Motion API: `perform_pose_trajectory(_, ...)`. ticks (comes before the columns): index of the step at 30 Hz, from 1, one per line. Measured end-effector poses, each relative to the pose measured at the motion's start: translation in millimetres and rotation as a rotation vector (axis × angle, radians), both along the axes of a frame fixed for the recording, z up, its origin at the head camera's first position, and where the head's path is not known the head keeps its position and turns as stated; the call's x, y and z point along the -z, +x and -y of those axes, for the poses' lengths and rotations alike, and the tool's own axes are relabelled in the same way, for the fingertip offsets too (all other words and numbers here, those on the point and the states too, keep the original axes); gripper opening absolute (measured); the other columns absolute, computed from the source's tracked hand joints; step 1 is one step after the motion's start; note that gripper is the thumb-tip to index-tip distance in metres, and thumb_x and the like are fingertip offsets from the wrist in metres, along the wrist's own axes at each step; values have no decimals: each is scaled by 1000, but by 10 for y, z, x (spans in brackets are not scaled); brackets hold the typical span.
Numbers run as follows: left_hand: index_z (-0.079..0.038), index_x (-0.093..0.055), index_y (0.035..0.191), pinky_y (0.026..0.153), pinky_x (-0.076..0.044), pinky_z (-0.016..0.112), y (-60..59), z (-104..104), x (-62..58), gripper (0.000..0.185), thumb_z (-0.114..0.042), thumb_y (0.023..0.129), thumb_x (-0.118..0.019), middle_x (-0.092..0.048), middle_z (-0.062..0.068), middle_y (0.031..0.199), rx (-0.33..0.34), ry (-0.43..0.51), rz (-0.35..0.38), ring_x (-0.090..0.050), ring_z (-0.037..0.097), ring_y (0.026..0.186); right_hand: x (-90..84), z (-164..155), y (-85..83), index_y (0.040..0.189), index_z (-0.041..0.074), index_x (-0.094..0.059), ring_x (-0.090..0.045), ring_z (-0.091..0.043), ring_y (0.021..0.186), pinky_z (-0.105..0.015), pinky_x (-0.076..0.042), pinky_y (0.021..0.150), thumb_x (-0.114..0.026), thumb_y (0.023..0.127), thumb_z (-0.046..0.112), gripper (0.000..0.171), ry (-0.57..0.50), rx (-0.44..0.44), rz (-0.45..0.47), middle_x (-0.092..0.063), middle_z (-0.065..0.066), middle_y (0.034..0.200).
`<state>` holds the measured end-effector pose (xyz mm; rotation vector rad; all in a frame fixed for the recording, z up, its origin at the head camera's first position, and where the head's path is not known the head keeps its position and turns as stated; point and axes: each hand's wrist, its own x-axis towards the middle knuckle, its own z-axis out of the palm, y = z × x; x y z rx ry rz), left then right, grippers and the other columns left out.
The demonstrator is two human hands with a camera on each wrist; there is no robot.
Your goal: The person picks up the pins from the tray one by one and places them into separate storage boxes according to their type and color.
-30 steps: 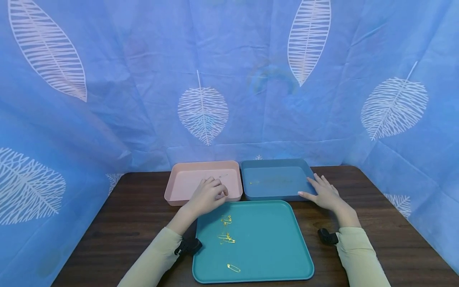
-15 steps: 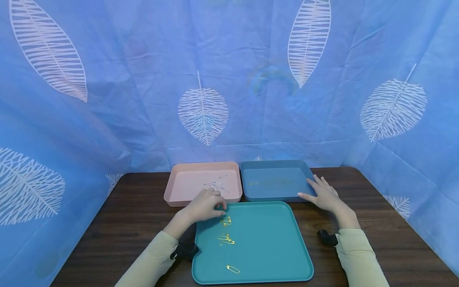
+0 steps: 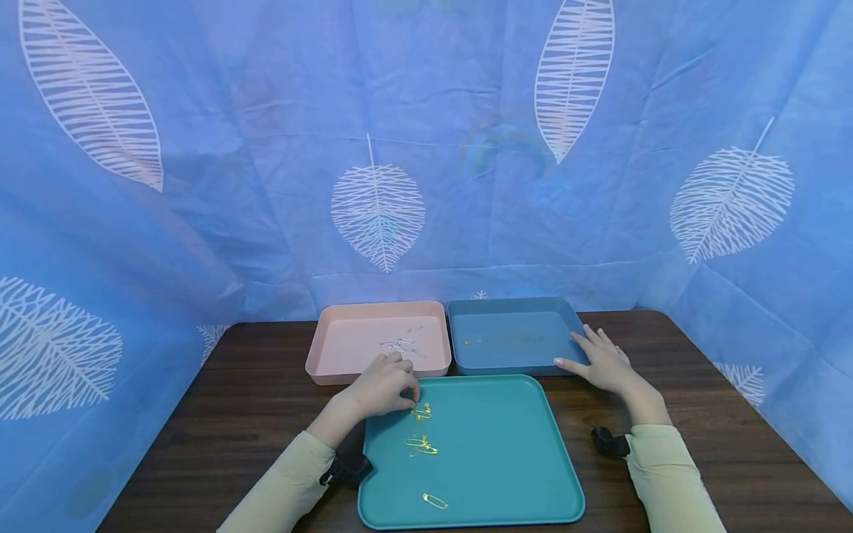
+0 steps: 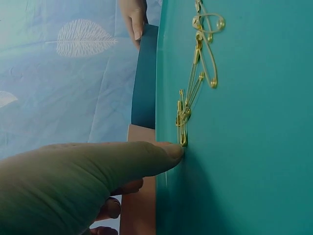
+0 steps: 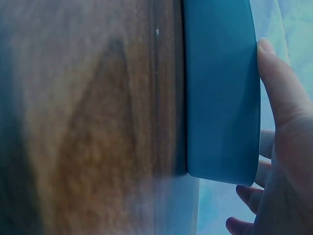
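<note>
Now left hand (image 3: 383,385) fingertip touching gold safety pin (image 4: 182,122), pin lengthwise toward hand; right hand (image 3: 603,360) spread on blue tray (image 3: 509,363)

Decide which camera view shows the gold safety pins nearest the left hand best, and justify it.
The left wrist view: the gold safety pins fill it close up, the left hand touching one. The head view shows them small. The right wrist view shows none.

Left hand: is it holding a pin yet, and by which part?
Not clearly. The left hand has a fingertip touching the end of a gold pin on the teal tray; no pinch shows.
</note>
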<state>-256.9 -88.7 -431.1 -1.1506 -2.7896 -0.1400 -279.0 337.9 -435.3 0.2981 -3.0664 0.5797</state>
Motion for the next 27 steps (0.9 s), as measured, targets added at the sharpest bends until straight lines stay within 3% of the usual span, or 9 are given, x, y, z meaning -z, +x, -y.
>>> perform_pose_trajectory(13,-27,-68,72,71,-29,26,41,-49,-8,12,-29,80,-77,-54,-11,77,-15,-3,-23,-37,10,76,7,-25,20,148,-6,-31,-11,-57,142,-76,-12,106,-58,90,58,91,2,-1,-3,-15,-37,154)
perform_pose_trajectory(27,-27,-61,66,72,-28,26,16,-33,10,19,-27,76,-77,-52,-12,76,-35,22,17,-37,9,77,40,-17,-4,149,-5,-30,-10,-56,143,-76,-12,107,-57,90,58,91,-2,0,-3,-14,-36,155)
